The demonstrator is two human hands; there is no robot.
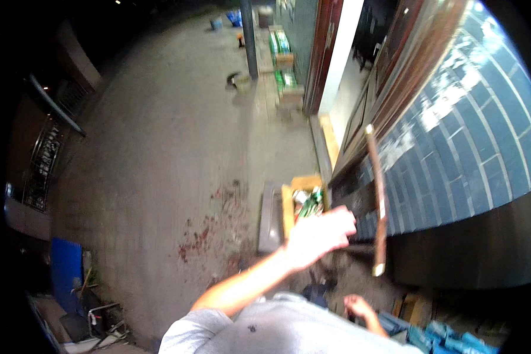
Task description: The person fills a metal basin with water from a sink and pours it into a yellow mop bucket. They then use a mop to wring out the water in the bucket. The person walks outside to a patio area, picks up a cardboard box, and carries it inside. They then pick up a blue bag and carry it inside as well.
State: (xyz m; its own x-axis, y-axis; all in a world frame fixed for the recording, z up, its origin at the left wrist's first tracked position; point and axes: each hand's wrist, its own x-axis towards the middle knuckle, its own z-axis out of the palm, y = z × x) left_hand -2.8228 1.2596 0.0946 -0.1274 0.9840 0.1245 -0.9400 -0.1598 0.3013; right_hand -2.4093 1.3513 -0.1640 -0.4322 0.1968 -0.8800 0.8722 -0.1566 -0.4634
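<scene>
My left hand (pixel 321 235) stretches across in front of me, palm mostly hidden, its fingers loosely bent and apart with nothing visible in them. In the picture it overlaps the near edge of a cardboard box (pixel 288 209) that holds green bottles or cans (pixel 310 203). Just right of its fingertips stands a long, bowed brown bar (pixel 379 203) with pale metallic ends, resembling a door pull; a gap shows between them. Low beside my body, my right hand (pixel 359 307) is curled closed. Whatever may be in it is dark and too blurred to name.
A grey step (pixel 270 221) lies beside the box, below a doorway. Blue-grey tiles (pixel 466 141) cover the right side. Green crates (pixel 280 42) and a post (pixel 249 38) stand farther off. Reddish debris (pixel 203 236) litters the ground; a blue board (pixel 66 274) leans at left.
</scene>
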